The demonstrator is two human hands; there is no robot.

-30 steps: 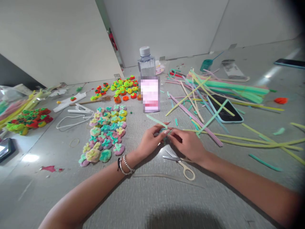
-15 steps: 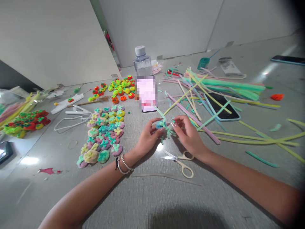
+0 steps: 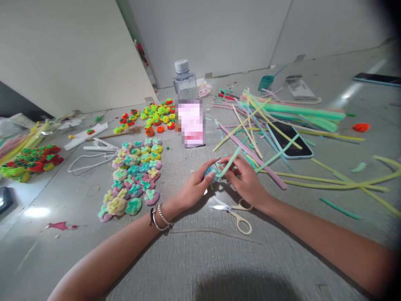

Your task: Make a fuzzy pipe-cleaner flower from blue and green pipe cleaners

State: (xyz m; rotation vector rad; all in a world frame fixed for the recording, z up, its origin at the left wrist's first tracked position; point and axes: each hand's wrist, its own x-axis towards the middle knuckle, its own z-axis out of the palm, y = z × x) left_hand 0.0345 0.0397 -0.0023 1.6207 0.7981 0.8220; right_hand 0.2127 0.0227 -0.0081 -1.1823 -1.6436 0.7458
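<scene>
My left hand [image 3: 194, 186] pinches a small fuzzy blue pipe-cleaner piece [image 3: 209, 171] between thumb and fingers. A mint-green pipe cleaner [image 3: 231, 161] slants up and to the right from that piece. My right hand [image 3: 247, 184] is closed on the mint strand, close beside the left fingertips; its fingertips are partly hidden behind it. Just below both hands lie scissors [image 3: 228, 207] with cream handles, blades slightly apart and pointing left. Left of my left hand sit rows of finished pastel pipe-cleaner pieces [image 3: 130, 179] topped with small flower shapes.
Loose pipe cleaners [image 3: 313, 184] spread across the right side, some over a dark phone [image 3: 288, 140]. A partly blurred phone [image 3: 191, 121] leans before a clear bottle [image 3: 184, 83]. Red, orange and yellow pieces [image 3: 158, 115] lie behind; a white cord [image 3: 90, 163] lies left.
The mint pipe cleaner has swung from leaning up-left to slanting up-right. My right hand has moved slightly left and its fingers have shifted onto the strand. My left hand keeps the blue piece.
</scene>
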